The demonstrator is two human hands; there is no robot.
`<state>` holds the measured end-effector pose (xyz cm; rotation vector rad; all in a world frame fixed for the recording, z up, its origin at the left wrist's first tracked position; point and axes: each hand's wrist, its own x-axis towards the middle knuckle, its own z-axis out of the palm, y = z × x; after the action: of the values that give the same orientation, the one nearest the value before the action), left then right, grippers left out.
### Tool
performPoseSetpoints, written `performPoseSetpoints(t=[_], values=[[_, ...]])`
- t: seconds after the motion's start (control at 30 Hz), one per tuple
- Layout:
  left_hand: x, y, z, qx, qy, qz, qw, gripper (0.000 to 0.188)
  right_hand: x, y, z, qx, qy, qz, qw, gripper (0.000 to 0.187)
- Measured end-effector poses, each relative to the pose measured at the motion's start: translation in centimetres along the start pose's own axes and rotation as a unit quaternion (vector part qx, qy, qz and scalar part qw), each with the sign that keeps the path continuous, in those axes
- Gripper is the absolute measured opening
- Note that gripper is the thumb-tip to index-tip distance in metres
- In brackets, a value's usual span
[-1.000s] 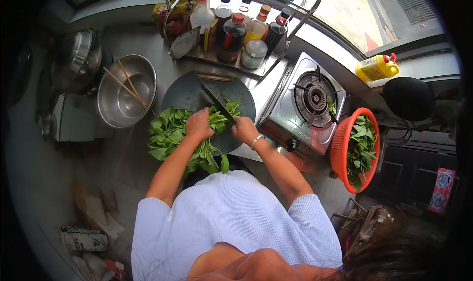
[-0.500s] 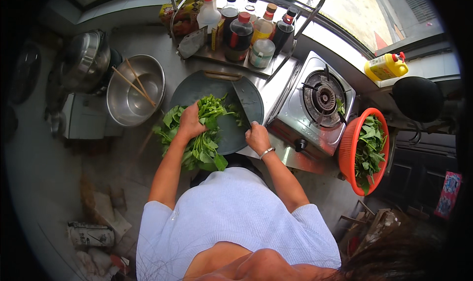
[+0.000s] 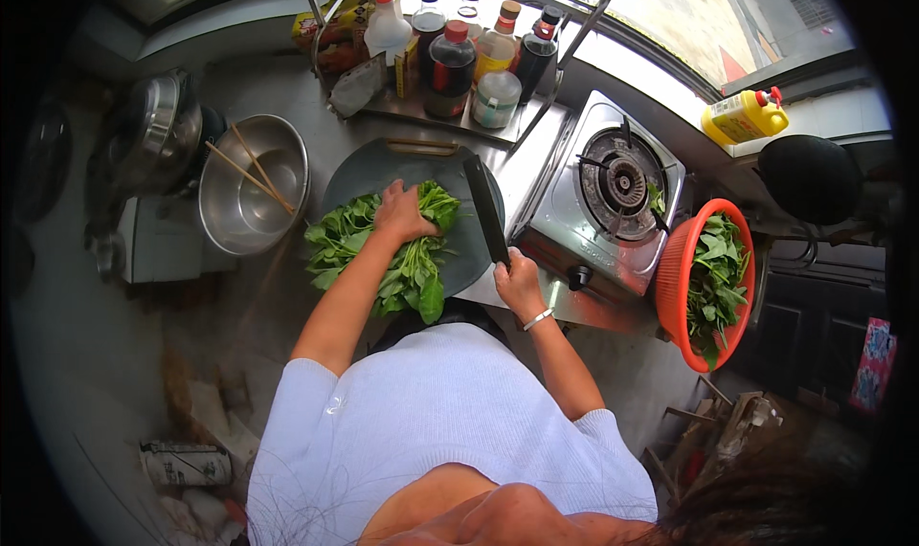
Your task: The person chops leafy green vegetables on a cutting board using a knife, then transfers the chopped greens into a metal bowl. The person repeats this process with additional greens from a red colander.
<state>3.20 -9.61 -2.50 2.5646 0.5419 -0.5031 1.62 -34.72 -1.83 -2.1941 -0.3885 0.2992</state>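
A bunch of leafy greens (image 3: 416, 270) lies across the left part of a round dark cutting board (image 3: 479, 259). My left hand (image 3: 402, 213) is on top of the bunch, its fingers curled over the leaves and stems and partly sunk among them. In my right hand (image 3: 520, 284) is the handle of a kitchen knife (image 3: 485, 206). Its long dark blade points away from me over the board's right side, apart from the greens. What lies beneath my left palm is hidden.
Left of the board stands a steel bowl (image 3: 254, 187) with chopsticks (image 3: 251, 175) across it. Bottles (image 3: 450, 72) crowd a rack behind. To the right are a gas stove (image 3: 613, 197) and an orange basket (image 3: 673, 288) holding more greens. A yellow jug (image 3: 747, 118) sits on the sill.
My right hand has shifted right and toward me, taking the knife away from the greens. My left hand has moved right over the bunch, which now lies flatter and more gathered.
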Motion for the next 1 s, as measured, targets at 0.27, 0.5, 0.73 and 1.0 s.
performPoseSetpoints(t=[0.27, 0.5, 0.73, 1.0], values=[[0.1, 1.3, -1.5, 0.046, -0.099, -0.018, 0.994, 0.077, 1.6, -4.6, 0.0, -0.072, -0.029, -0.114, 0.990, 0.016], [-0.3, 2.1, 0.5, 0.140, -0.056, 0.015, 0.988, 0.063, 3.1, -4.2, 1.1, -0.203, -0.123, -0.060, 0.970, 0.009], [0.9, 1.1, 3.5, 0.203, -0.032, 0.048, 0.977, 0.056, 5.8, -2.1, 0.5, -0.148, -0.194, -0.099, 0.965, 0.013], [-0.1, 2.3, 2.2, 0.201, -0.005, 0.041, 0.979, 0.046, 9.0, -0.7, 4.8, -0.155, -0.205, -0.068, 0.964, 0.013]])
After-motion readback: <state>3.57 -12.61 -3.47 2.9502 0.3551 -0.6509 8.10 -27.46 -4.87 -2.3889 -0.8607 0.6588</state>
